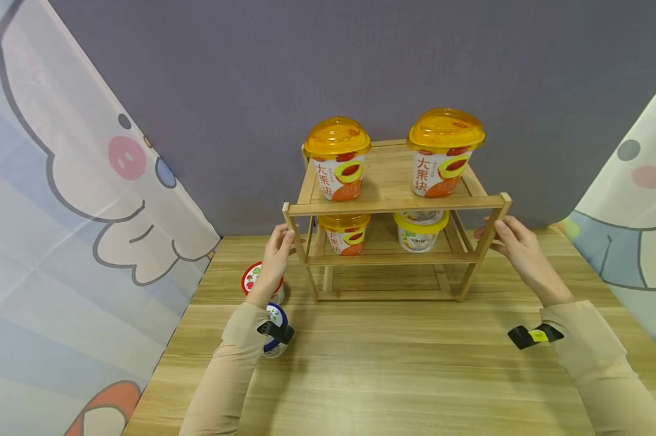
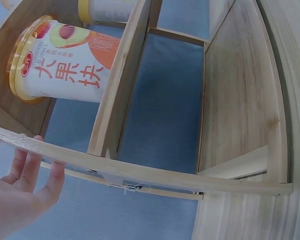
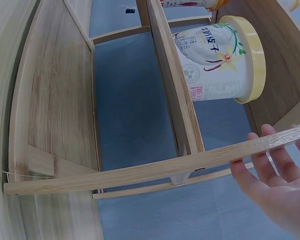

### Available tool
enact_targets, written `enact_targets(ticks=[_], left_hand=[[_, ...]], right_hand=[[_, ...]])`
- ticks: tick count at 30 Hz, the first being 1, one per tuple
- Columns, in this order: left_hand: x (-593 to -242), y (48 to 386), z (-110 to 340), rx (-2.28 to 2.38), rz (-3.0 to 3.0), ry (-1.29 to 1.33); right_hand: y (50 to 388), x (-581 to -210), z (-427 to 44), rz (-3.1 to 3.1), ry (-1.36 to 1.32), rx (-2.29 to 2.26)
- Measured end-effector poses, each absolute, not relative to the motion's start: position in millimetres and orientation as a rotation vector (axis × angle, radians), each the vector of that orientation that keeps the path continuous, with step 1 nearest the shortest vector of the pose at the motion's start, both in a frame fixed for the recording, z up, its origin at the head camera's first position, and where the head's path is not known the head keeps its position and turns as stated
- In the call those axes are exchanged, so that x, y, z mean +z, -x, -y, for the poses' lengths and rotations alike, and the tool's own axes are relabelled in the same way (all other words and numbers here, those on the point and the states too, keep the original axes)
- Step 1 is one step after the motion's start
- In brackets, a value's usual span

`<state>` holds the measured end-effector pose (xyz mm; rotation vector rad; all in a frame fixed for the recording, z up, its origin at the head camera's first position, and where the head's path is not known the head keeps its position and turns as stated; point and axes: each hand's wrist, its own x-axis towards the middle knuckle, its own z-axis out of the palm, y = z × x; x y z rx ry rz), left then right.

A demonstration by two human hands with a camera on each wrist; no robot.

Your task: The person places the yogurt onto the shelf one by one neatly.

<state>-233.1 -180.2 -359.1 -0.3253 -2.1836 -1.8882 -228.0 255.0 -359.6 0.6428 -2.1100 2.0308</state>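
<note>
A tiered wooden rack (image 1: 393, 206) stands on the table, its side posts between my two hands. My left hand (image 1: 276, 248) grips the left front post, fingertips over its edge in the left wrist view. On the other side my right hand (image 1: 518, 245) holds the right front post, its fingers (image 3: 285, 162) wrapped around it. The top tier carries two fruit cups with orange domed lids, one left (image 1: 345, 175) and one right (image 1: 442, 172). Below them sit a similar fruit cup (image 2: 72, 62) and a white tub with a yellow rim (image 3: 215, 62). The bottom tier holds nothing.
Left of the rack, a red-lidded tub (image 1: 251, 278) and a blue-lidded tub (image 1: 275, 349) stand on the wooden table (image 1: 382, 363), both partly behind my left arm. A grey wall (image 1: 240, 91) rises behind the rack. Cartoon-printed curtains (image 1: 33, 242) hang at both sides.
</note>
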Motion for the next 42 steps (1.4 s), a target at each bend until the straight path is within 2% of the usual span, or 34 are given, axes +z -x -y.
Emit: enact_targets(ticks=[14,28,42], left_hand=[[-348,223,185,-1.891,2.272,0.320],[-337,203,199,-1.452,2.682,0.309],[-344,173,217,-1.011,2.888,0.466]], right_hand=[[230,-362,-253,2.099,-0.643,2.010],[230,-361,-252,2.112,-0.621,2.002],[228,-360,-251,2.131,-0.598,1.996]])
